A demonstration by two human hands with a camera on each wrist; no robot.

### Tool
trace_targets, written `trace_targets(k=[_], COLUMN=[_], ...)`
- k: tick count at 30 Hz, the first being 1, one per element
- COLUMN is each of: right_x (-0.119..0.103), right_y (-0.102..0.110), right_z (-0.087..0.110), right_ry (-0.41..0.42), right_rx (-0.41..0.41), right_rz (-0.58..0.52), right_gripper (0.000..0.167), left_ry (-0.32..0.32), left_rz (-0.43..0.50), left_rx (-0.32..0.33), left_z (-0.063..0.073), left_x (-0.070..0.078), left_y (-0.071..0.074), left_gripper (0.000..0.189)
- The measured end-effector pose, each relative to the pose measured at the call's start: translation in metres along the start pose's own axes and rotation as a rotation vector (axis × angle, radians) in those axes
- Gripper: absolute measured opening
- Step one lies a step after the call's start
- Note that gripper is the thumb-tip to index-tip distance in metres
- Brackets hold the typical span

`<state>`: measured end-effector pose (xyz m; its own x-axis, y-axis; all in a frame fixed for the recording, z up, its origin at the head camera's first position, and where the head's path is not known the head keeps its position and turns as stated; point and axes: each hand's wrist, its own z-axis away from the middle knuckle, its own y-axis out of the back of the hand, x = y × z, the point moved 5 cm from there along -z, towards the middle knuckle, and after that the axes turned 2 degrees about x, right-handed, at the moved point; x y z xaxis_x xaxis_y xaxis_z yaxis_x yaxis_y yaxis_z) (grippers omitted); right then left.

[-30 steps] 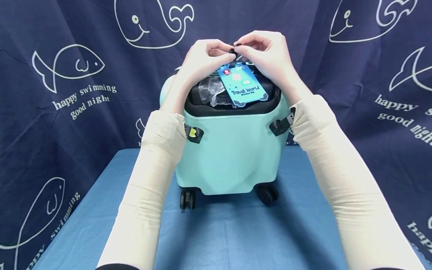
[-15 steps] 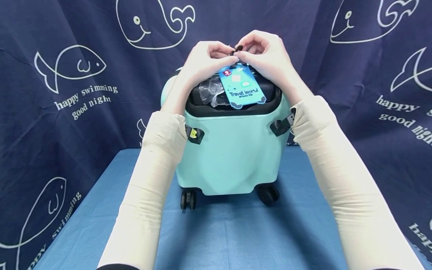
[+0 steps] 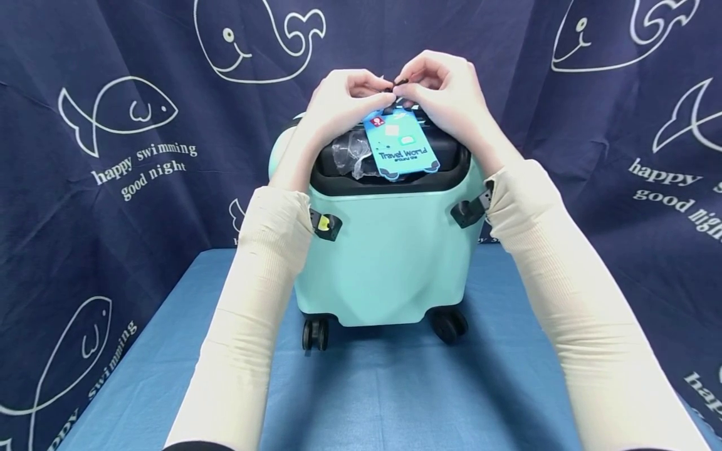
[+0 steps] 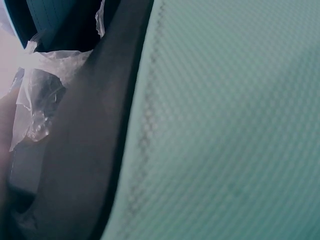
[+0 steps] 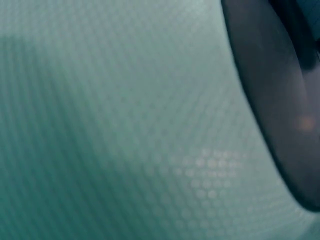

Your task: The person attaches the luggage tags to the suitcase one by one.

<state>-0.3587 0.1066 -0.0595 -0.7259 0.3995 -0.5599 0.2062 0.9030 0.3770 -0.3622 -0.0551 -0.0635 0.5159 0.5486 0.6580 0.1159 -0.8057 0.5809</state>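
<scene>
The left grip [image 3: 351, 99] and right grip [image 3: 448, 91] both pinch a black strap [image 3: 401, 82] above the blue tag [image 3: 400, 150] (it reads "Travel World"), atop the mint suitcase [image 3: 383, 257] standing toward the back edge of the counter [image 3: 361, 394].

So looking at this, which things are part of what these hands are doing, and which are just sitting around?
Part of the job, it seems:
- left hand and right hand, fingertips together at the black strap
- blue travel tag, just below them
- mint suitcase

Just around:
- clear plastic wrap
- blue table cover
- navy backdrop
</scene>
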Motion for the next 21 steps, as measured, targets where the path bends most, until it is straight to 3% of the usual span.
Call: trace_targets(k=[5, 13, 21], right_x=[-0.0004, -0.0004, 0.0003], right_y=[-0.0001, -0.0016, -0.0007], right_z=[0.0004, 0.0003, 0.0006], right_ry=[-0.018, -0.029, -0.031], right_rx=[-0.004, -0.014, -0.014], right_rz=[-0.024, -0.047, -0.05], right_gripper=[0.002, 0.005, 0.006], left_ry=[0.001, -0.014, -0.022], left_rz=[-0.046, -0.016, -0.055], left_rx=[0.008, 0.002, 0.005], left_z=[-0.0005, -0.0007, -0.0007], left_x=[0.0004, -0.0001, 0.0008], left_y=[-0.0011, -0.002, -0.0018], left_gripper=[0.03, 0.029, 0.03])
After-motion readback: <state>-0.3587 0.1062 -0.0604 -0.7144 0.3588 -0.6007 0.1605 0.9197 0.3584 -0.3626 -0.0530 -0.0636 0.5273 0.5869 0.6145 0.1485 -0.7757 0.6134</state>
